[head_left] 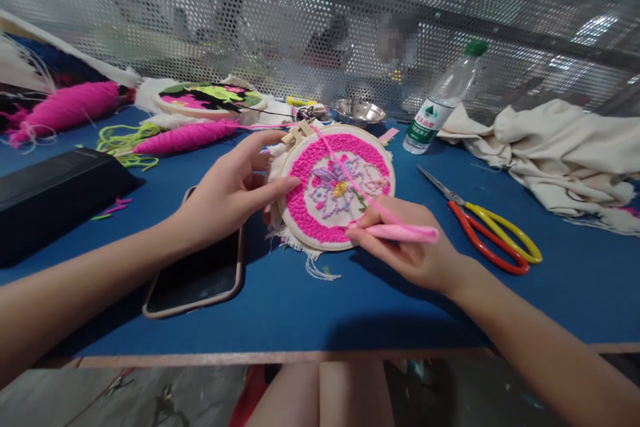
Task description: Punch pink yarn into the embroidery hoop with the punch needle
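My left hand (pixel 245 187) grips the left rim of an embroidery hoop (pixel 391 203), thumb on the front and fingers behind it. Stretched in the hoop is pale cloth with a looped bright pink ring (pixel 300 213) around a purple flower with a yellow centre. In my right hand (pixel 405 240) is a pink punch needle (pixel 405 233), its tip hidden by my fingers at the lower right of the pink ring. Pink yarn (pixel 350 177) crosses the hoop's face to the tool's back end. It leads back to a pink yarn bundle (pixel 185 137) at the left.
A phone (pixel 205 273) lies under my left forearm, beside a black box (pixel 60 200). Scissors (pixel 490 227), a water bottle (pixel 437 107) and crumpled cloth (pixel 560 147) are on the right. Behind stand a metal bowl (pixel 357 110), a second hoop (pixel 210 99) and a perforated metal screen (pixel 280 27).
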A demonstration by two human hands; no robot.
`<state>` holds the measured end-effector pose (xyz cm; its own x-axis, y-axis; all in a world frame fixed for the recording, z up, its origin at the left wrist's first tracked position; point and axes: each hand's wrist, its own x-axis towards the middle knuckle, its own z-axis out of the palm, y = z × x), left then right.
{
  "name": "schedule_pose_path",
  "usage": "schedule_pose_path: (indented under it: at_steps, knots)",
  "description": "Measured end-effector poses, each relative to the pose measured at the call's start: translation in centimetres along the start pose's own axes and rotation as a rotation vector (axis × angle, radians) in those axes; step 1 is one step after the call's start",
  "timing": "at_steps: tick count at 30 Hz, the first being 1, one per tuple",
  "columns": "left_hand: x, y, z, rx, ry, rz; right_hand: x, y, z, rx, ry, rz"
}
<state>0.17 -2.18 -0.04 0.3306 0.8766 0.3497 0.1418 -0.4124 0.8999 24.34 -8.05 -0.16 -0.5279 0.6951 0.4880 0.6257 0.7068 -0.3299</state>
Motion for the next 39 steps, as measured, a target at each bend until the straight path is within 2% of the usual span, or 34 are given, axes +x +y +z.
schedule_pose_path:
  at_steps: [3,7,10,13,15,17,21,23,25,28,33,36,39]
  knots:
    - [-0.1,0.1,-0.2,0.015,-0.008,0.067,0.1,0.7,0.5,-0.087,-0.057,-0.109]
    - [-0.2,0.4,-0.4,0.004,-0.060,0.105,0.5,1.8,1.1,-0.053,-0.179,-0.171]
    - [-0.3,0.7,-0.3,-0.028,-0.094,0.088,0.8,2.2,1.3,0.068,-0.137,0.009]
    - [-0.2,0.5,-0.5,0.030,-0.065,-0.026,1.0,2.0,1.3,0.256,-0.092,0.167]
    - [0.1,0.2,-0.9,0.176,-0.033,-0.120,1.1,1.9,1.5,0.342,-0.057,0.215]
    - [0.5,-0.3,-1.5,0.411,-0.031,-0.169,1.2,1.9,1.7,0.397,-0.032,0.258]
    - [1.5,-0.9,-2.0,0.999,-0.123,-0.161,1.3,2.2,1.9,0.423,-0.004,0.300]
    - [2.1,-1.1,-1.8,1.189,-0.153,-0.154,1.3,2.3,1.9,0.414,-0.002,0.299]
    - [2.8,-1.2,-1.5,1.281,-0.179,-0.147,1.4,2.3,1.8,0.421,0.000,0.307]
    - [4.4,-1.5,-1.1,1.313,-0.186,-0.125,1.4,2.3,1.8,0.441,-0.007,0.316]
    - [7.4,-2.2,-1.2,1.303,-0.213,0.026,1.3,2.5,2.0,0.449,-0.006,0.320]
    - [9.4,-2.8,-2.4,1.312,-0.175,0.046,1.3,2.6,2.1,0.457,-0.008,0.329]
    - [11.4,-3.1,-4.6,1.320,-0.129,0.021,1.3,2.6,2.1,0.460,-0.013,0.327]
